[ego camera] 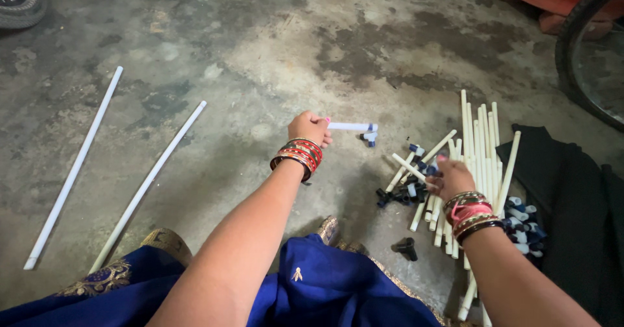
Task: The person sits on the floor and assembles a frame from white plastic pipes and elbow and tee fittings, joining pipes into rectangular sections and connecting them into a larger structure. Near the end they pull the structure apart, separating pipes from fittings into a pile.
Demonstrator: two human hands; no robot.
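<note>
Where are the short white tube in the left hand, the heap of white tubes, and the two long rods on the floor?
Short white tube (351,127), head view, its middle.
Heap of white tubes (480,146), head view, upper part.
Long rods (148,185), head view, middle of the nearer rod.

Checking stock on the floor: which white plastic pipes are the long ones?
The two long white plastic pipes lying apart on the left of the concrete floor; those in the pile of short white pipes by the right hand are far shorter.

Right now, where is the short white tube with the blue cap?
In the head view, the short white tube is held in the left hand above the concrete floor, left of the pile of white tubes.
</note>
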